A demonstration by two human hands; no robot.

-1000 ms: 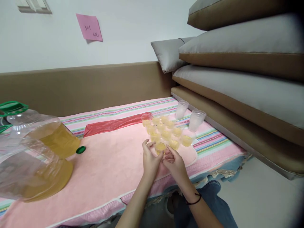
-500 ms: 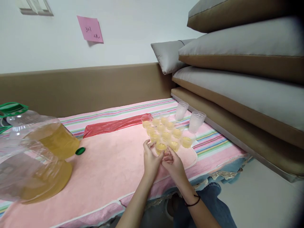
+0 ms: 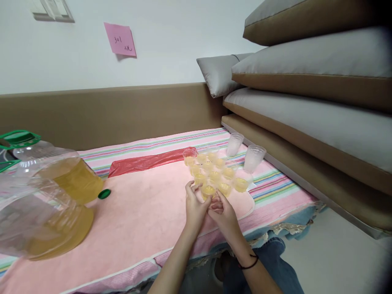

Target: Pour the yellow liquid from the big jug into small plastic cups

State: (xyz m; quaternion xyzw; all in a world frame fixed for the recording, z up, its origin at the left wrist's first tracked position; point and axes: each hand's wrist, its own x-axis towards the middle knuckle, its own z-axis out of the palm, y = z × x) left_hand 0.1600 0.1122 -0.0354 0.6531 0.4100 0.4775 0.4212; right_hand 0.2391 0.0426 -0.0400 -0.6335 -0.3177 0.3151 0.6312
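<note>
A clear plastic cup (image 3: 209,191) with yellow liquid stands at the front of a cluster of similar cups. My left hand (image 3: 194,204) curves round its left side, fingertips at the rim and thumb at the front. From the other side, my right hand (image 3: 223,210) grips the same cup, index finger along its right wall and the other fingers curled. Close by are another filled cup (image 3: 224,188) and one farther right (image 3: 241,185). Several more filled cups, partly overlapping in view, sit behind.
Two stacks of clear cups (image 3: 234,144) (image 3: 254,158) stand behind the cluster. At left are two big jugs of yellow liquid (image 3: 79,179) (image 3: 58,232), with a green cap (image 3: 104,194) beside them. A red plastic bag (image 3: 150,161) lies behind the pink cloth (image 3: 137,216). Stacked cushions (image 3: 312,94) border the right.
The view has shifted very slightly. Both hands stay round the same cup, and no object has visibly moved.
</note>
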